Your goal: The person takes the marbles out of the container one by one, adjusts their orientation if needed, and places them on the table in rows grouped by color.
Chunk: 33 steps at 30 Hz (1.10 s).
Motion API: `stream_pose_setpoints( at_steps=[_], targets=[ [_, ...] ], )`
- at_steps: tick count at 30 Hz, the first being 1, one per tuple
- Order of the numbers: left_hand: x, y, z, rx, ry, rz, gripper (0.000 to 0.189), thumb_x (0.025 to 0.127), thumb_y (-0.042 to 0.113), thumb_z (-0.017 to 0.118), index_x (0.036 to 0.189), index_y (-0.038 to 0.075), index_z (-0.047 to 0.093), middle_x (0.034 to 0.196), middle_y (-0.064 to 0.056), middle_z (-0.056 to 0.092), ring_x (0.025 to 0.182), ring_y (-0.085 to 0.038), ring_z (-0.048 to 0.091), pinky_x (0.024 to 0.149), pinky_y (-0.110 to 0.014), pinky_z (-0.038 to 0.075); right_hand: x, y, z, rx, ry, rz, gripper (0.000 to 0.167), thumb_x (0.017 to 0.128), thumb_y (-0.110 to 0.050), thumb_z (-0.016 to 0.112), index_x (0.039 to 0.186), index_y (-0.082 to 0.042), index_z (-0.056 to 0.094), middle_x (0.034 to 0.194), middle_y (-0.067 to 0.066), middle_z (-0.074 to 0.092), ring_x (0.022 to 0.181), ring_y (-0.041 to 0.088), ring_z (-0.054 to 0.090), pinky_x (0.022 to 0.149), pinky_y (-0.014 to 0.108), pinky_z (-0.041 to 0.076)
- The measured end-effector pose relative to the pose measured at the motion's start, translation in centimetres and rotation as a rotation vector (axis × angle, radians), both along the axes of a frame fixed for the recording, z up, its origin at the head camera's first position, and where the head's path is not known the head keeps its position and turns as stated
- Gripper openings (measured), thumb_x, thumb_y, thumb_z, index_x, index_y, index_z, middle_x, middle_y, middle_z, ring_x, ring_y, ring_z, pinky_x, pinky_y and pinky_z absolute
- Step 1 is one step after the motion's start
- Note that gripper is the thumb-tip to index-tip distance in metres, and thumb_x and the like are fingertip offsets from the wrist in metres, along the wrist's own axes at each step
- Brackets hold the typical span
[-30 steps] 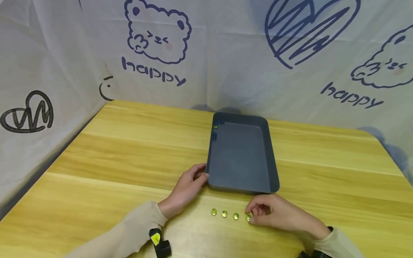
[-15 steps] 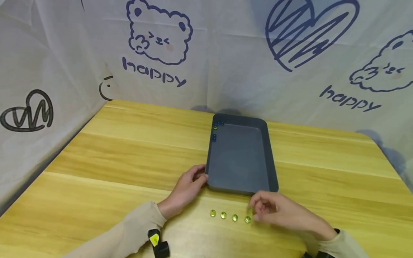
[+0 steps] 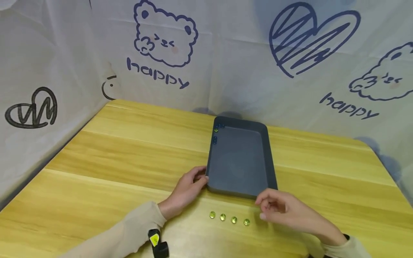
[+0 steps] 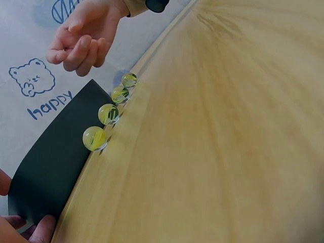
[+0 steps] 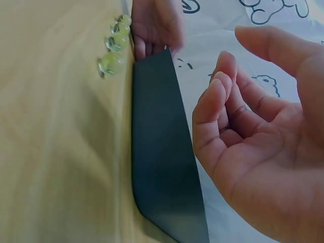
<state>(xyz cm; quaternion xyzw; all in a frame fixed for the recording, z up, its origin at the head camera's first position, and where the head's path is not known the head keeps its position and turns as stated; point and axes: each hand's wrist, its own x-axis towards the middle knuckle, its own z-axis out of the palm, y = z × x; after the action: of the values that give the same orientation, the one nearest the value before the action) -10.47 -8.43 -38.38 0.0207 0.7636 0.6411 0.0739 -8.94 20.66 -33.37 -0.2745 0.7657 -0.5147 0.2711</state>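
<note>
A dark grey rectangular baking tray (image 3: 238,161) lies on the wooden table. My left hand (image 3: 184,191) holds its near left corner, thumb at the rim and fingers along the side; the left wrist view shows several of these fingers (image 4: 43,230) against the wall. In front of the tray, several clear yellow-green glass marbles (image 3: 223,217) stand in a spaced row. Just right of the row hovers my right hand (image 3: 285,211), its fingers loosely curled and its thumb apart, with nothing between them in the right wrist view.
Inside the tray's far left corner sit small dark blue pieces (image 3: 214,140) and one yellow-green marble (image 3: 216,130). A white cloth (image 3: 232,71) with drawn bears and hearts hangs behind the table (image 3: 135,157). A black wrist camera (image 3: 158,243) is on the left sleeve.
My right hand has let go of the rightmost marble and drawn back to the right, away from the row. The left hand stays at the tray corner. The head view has shifted slightly.
</note>
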Motion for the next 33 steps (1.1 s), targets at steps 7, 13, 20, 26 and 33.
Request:
stream_pose_setpoints(
  at_steps=[7,13,20,26,33],
  targets=[
    [0.0,0.3,-0.3,-0.010,-0.016,-0.018,0.044,0.098,0.013,0.052,0.138,-0.005,0.047,0.127,-0.019,0.058,0.116,-0.030,0.055,0.098,-0.044,0.044,-0.6,0.2,0.7,-0.004,0.042,-0.034,0.020,0.096,-0.005,0.059,0.111,0.008,0.056,0.091,0.008,0.057,0.080,0.016,0.055,0.068,0.027,0.049],
    [-0.1,0.3,-0.3,-0.018,-0.001,-0.007,0.043,0.098,0.013,0.052,0.137,-0.005,0.047,0.126,-0.018,0.058,0.115,-0.030,0.055,0.099,-0.045,0.043,-3.3,-0.6,2.5,0.113,0.096,-0.111,0.025,0.096,-0.014,0.061,0.111,0.006,0.058,0.091,0.012,0.057,0.077,0.018,0.055,0.068,0.031,0.050],
    [-0.1,0.3,-0.4,-0.030,-0.001,-0.014,0.044,0.098,0.014,0.052,0.137,-0.005,0.047,0.126,-0.018,0.058,0.114,-0.030,0.055,0.098,-0.045,0.043,-8.0,-0.7,3.5,0.250,0.157,-0.138,0.030,0.098,-0.019,0.058,0.116,0.004,0.059,0.096,0.016,0.059,0.083,0.030,0.053,0.071,0.036,0.049],
    [-0.2,0.3,-0.4,-0.015,-0.006,-0.010,0.043,0.098,0.013,0.052,0.137,-0.004,0.048,0.125,-0.017,0.059,0.114,-0.029,0.055,0.098,-0.044,0.043,-11.8,-0.9,3.6,0.319,0.180,-0.168,0.032,0.099,-0.021,0.056,0.119,0.004,0.059,0.102,0.017,0.060,0.091,0.036,0.053,0.078,0.040,0.049],
    [-0.1,0.3,-0.1,-0.012,-0.001,-0.006,0.044,0.098,0.013,0.052,0.138,-0.005,0.047,0.127,-0.019,0.057,0.114,-0.029,0.054,0.097,-0.044,0.044,-15.2,-2.5,3.6,0.287,0.160,-0.278,0.032,0.099,-0.026,0.056,0.119,-0.002,0.061,0.117,0.019,0.058,0.099,0.040,0.051,0.088,0.050,0.044]
  ],
)
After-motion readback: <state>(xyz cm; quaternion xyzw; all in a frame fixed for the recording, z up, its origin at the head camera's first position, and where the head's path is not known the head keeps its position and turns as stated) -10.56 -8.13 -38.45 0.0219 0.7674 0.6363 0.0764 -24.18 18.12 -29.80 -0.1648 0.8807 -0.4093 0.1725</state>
